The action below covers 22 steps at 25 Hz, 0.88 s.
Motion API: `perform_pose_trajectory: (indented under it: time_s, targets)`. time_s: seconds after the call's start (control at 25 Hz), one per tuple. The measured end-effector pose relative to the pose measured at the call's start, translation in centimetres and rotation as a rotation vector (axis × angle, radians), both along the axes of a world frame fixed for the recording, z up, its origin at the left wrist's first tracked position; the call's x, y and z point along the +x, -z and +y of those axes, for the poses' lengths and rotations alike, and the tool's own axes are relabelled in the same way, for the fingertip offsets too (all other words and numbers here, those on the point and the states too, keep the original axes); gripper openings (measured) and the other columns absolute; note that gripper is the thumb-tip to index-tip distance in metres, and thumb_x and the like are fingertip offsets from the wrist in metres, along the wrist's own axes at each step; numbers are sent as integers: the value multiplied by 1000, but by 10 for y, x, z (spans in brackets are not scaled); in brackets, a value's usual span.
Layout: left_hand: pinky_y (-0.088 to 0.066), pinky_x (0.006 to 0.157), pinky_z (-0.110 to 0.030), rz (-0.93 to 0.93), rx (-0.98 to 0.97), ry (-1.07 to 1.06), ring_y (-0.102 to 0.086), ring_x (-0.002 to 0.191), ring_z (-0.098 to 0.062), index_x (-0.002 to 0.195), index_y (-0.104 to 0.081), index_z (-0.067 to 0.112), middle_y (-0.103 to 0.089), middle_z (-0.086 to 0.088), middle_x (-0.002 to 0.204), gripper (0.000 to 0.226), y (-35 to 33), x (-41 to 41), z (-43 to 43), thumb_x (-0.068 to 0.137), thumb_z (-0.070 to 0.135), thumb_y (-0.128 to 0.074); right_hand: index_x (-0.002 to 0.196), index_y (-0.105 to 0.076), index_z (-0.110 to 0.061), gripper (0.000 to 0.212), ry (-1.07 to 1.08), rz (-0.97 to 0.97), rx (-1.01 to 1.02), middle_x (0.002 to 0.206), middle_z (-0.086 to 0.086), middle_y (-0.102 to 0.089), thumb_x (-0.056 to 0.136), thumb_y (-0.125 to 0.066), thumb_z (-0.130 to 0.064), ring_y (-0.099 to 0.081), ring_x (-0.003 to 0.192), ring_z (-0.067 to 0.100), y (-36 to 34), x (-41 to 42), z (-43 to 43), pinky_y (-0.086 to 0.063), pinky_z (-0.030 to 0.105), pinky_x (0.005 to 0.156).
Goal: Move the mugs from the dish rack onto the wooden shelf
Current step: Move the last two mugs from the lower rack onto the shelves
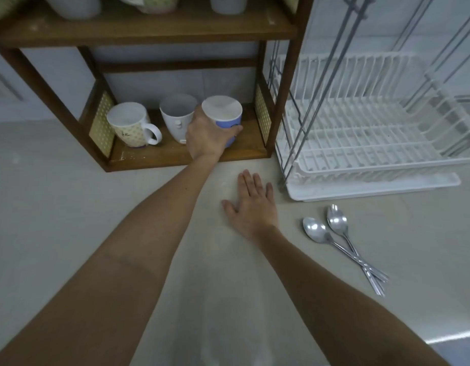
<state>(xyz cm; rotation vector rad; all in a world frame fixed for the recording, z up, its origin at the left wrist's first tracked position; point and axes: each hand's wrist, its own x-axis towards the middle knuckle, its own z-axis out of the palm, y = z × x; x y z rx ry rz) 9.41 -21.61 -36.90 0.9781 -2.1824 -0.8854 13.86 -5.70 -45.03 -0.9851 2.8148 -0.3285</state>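
Note:
My left hand (207, 136) grips a blue mug (223, 114) with a white inside, standing on the lower board of the wooden shelf (181, 154) at its right end. To its left stand a white mug (176, 117) and a cream patterned mug (131, 125) with its handle to the right. My right hand (251, 207) rests flat on the counter, fingers straight, in front of the shelf. The white dish rack (373, 151) to the right holds no mugs that I can see.
Several more mugs (75, 6) stand on the upper shelf board, cut off by the frame's top. Two metal spoons (334, 233) lie crossed on the pale counter (70, 220) in front of the rack. The rack's grey wire frame (315, 88) rises beside the shelf's right post.

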Motion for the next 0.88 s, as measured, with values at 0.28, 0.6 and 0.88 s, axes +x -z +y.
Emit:
perform_pose_trajectory:
  time_s: [0.28, 0.6, 0.88]
  targets:
    - [-49, 87, -32, -3, 33, -38, -60, 111, -24, 122, -50, 12, -64, -6, 122, 88, 17, -31, 0, 54, 59, -82, 153, -2, -14, 81, 3, 4, -37, 163, 0, 1, 89, -22, -61, 7, 149, 18, 1, -1, 1, 9, 42, 119]
    - [-49, 89, -34, 15, 72, -6, -56, 116, -27, 127, -45, 8, -59, -10, 127, 89, 27, -44, -1, 59, 55, -81, 153, -5, -14, 82, 14, 7, -53, 163, 0, -2, 88, -24, -60, 5, 149, 18, 3, -2, -1, 7, 43, 119]
    - [-47, 97, -37, -37, 113, 116, -51, 123, -28, 132, -40, 7, -55, -12, 134, 83, 23, -39, -5, 68, 40, -81, 153, -7, -15, 82, 17, 23, -62, 163, -1, -4, 87, -24, -61, 3, 149, 18, 7, -2, -1, 8, 41, 118]
